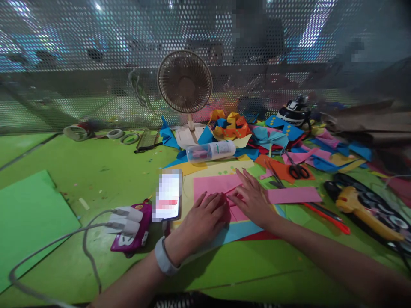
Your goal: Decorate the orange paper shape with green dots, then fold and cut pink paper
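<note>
My left hand point(203, 220) lies flat on a pink paper sheet point(208, 184), its fingers pointing up and to the right. Beside it, my right hand point(252, 199) touches a folded pink piece point(236, 213), thumb and fingers spread and resting on the paper. Under the pink sheet are cream, light blue point(240, 231) and red papers. A pink strip point(293, 195) extends to the right of my right hand. The piece between my hands is partly hidden by my left fingers.
A lit phone point(168, 194) and a purple power block point(136, 229) with cables sit left. Behind are a fan point(185, 81), a clear bottle point(211, 151) and folded papers. Scissors point(298, 172), a red cutter point(330, 217) and a yellow glue gun point(366, 214) lie right. Green paper point(35, 222) is far left.
</note>
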A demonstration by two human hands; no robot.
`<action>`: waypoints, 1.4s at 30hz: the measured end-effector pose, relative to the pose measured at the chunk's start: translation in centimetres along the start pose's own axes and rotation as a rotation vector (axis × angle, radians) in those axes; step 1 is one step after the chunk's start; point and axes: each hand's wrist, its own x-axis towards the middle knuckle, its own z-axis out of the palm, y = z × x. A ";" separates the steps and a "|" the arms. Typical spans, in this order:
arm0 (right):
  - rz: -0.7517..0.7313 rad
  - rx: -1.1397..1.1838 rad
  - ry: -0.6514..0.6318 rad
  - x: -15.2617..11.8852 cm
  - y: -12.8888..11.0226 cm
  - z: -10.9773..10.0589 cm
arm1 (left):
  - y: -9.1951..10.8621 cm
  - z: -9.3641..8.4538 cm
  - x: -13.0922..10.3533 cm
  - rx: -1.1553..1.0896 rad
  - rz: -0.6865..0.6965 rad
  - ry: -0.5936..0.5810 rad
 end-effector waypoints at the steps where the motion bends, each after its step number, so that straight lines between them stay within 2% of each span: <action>1: -0.004 0.003 -0.004 0.0 0.1 0.1 | 0.1 -0.1 0.0 -0.005 -0.012 0.011; 6: -0.009 0.020 0.002 0.0 0.2 0.1 | 0.7 -0.2 0.2 -0.030 -0.027 0.030; 16: 0.053 0.057 -0.007 0.2 0.6 0.8 | 0.7 0.4 -0.1 0.091 -0.002 -0.014; 21: 0.023 0.156 0.073 0.4 0.8 0.2 | 0.7 0.3 -0.2 0.098 -0.008 -0.020; 23: -0.025 0.210 0.092 0.3 0.8 -0.8 | 0.7 0.2 -0.2 0.093 -0.009 -0.015; 25: -0.143 0.221 0.054 -0.2 0.8 -1.8 | 0.8 0.2 -0.2 0.085 -0.017 -0.001; 28: -0.395 0.099 -0.043 -1.6 0.8 -2.8 | 0.8 0.3 -0.3 0.073 -0.029 0.015; 30: -0.500 -0.028 -0.079 -2.7 0.9 -2.9 | 0.7 0.5 -0.4 0.074 -0.030 0.014; 35: -0.543 -0.216 -0.154 -4.2 1.4 -2.3 | 0.5 1.3 -0.7 0.079 -0.012 -0.013; 42: -0.545 -0.175 -0.207 -3.5 2.1 -1.9 | 0.7 0.7 -0.4 0.087 -0.040 -0.149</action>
